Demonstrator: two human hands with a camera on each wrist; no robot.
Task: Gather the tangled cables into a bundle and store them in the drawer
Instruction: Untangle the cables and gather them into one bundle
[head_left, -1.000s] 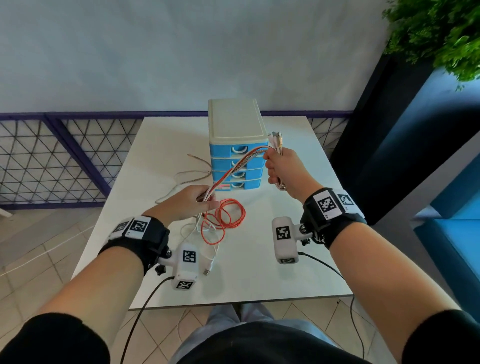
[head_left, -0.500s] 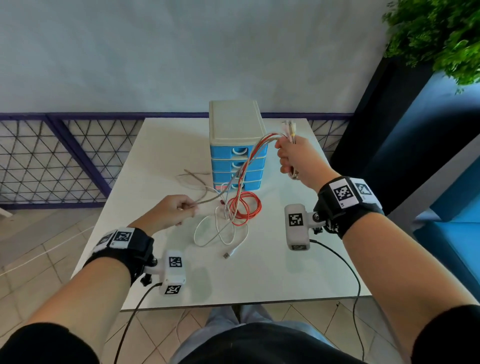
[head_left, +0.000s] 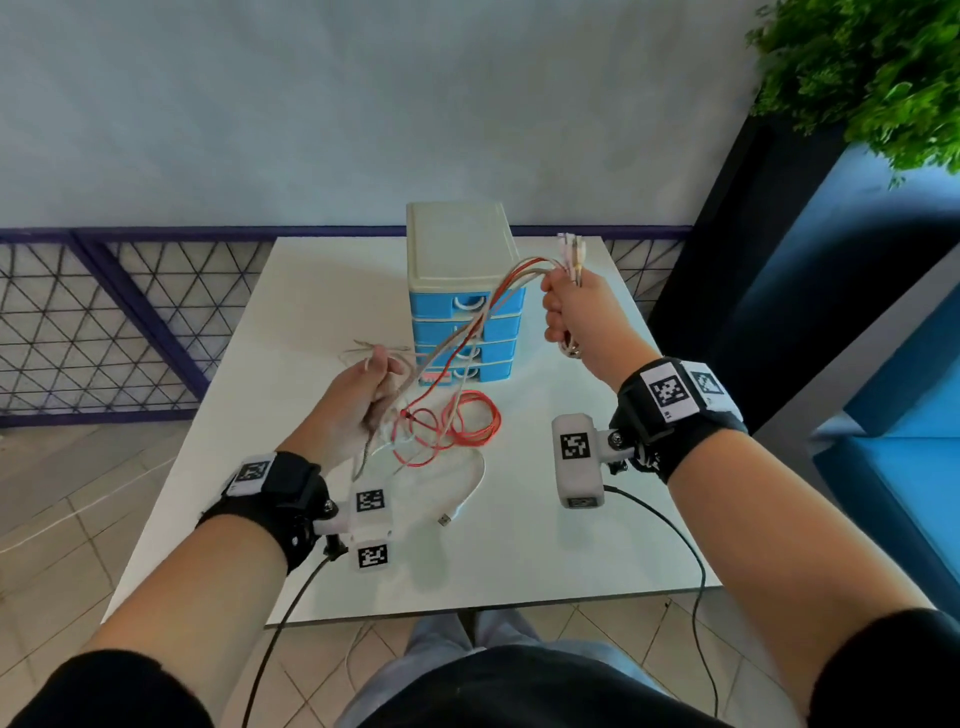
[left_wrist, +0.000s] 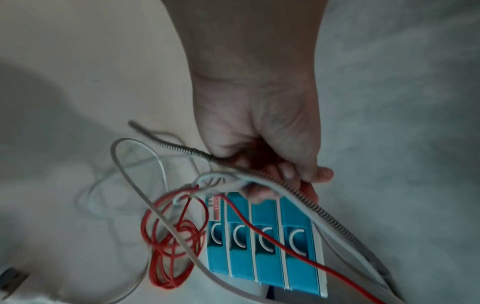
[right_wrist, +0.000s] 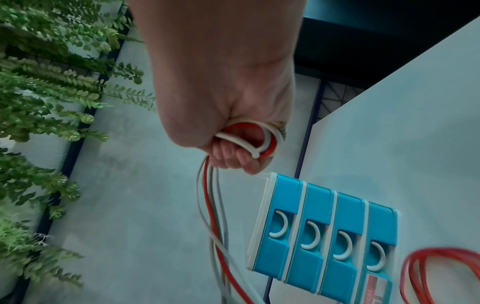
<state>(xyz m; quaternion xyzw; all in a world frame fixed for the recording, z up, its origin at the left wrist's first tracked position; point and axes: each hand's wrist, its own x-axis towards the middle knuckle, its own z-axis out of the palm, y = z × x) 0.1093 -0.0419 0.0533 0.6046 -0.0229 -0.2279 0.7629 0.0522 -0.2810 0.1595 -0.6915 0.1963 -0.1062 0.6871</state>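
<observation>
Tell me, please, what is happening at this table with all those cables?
A person is sorting a tangle of cables. The right hand grips a bunch of cable ends raised beside the blue drawer unit, while the left hand holds other strands, including a braided grey cable, lower down. The red cable hangs in loops onto the white table, and a white USB cable lies there too. All four drawers are closed, so nothing is stored yet.

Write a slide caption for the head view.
Right hand grips gathered cable ends while left hand holds strands above the red cable, drawers closed.
</observation>
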